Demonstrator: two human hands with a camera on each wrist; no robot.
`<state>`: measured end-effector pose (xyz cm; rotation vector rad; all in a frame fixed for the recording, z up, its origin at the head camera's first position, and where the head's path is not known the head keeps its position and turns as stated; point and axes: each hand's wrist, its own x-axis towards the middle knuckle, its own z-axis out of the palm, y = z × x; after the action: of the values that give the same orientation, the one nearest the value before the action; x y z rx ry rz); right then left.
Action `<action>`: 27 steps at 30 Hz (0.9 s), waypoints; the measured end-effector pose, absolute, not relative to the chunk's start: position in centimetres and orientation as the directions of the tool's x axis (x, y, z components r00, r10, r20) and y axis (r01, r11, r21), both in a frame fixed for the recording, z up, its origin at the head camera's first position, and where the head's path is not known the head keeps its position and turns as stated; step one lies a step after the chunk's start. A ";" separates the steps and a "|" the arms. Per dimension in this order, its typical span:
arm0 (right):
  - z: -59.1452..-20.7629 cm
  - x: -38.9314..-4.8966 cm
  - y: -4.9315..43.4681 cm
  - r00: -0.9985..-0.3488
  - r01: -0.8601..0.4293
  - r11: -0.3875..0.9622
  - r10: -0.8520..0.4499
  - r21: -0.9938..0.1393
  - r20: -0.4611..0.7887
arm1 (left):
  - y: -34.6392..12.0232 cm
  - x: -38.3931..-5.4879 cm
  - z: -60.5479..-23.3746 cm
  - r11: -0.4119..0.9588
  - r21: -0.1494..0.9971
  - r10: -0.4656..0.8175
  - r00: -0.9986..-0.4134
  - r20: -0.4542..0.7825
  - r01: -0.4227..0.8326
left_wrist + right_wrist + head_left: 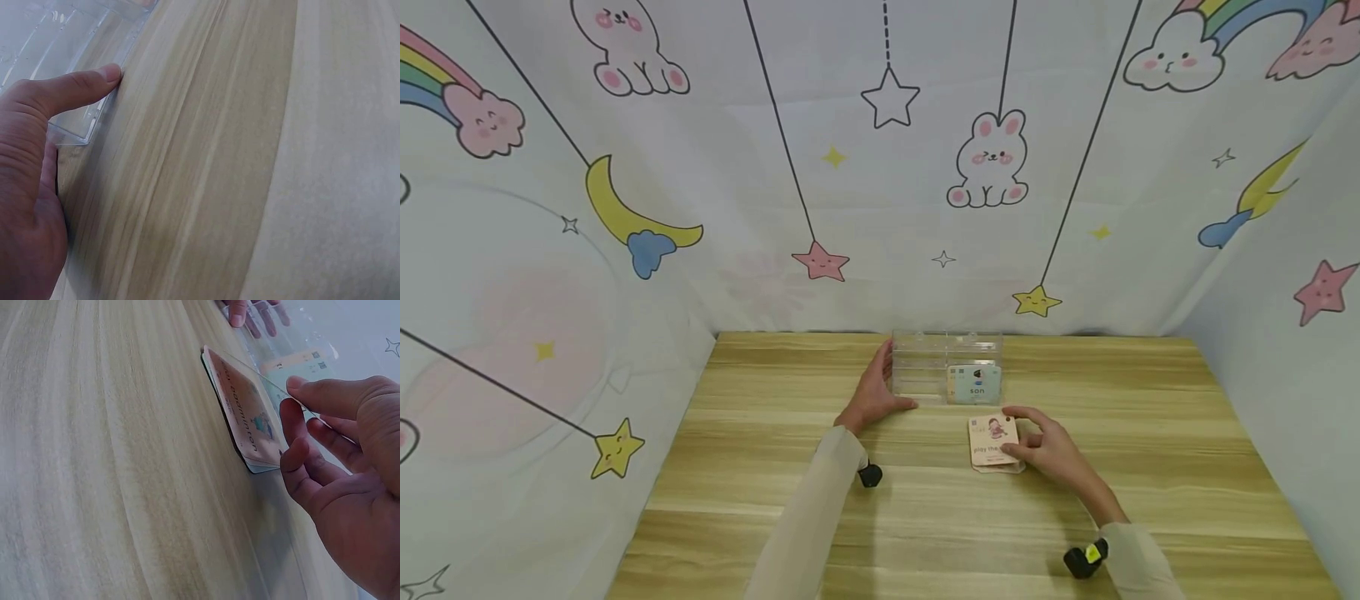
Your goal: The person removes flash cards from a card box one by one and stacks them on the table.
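My right grip (pixel 1052 450) pinches a cream card with rounded corners (pixel 988 437), tilted over a small stack of rounded cards, pink on top (pixel 240 412), on the wood-grain tabletop (pixel 760 467). My left grip (pixel 876 396) holds the clear plastic compartment box (pixel 919 387) by its left side, thumb along the near edge; a light-blue "son" card (pixel 973 393) occupies its right-hand column.
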<state>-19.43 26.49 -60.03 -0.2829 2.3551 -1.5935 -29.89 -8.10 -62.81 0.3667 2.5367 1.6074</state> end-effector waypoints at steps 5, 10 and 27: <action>-60.3 -19.3 26.5 -0.943 -0.023 0.390 -0.314 -0.921 -0.109 | -8.2 -29.9 -62.9 0.403 0.903 0.268 -0.963 0.042 0.152; -60.5 -19.1 26.3 -0.949 -0.101 0.440 -0.311 -0.892 -0.046 | -8.2 -29.8 -62.8 0.390 0.907 0.272 -0.961 0.050 0.158; -60.9 -19.1 25.8 -0.938 -0.287 0.630 -0.337 -0.721 0.078 | -8.2 -29.9 -62.9 0.378 0.912 0.277 -0.960 0.052 0.158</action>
<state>-19.12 25.76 -60.88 -0.5327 2.7783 -1.2120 -29.92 -8.23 -62.89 0.3984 2.5153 1.6457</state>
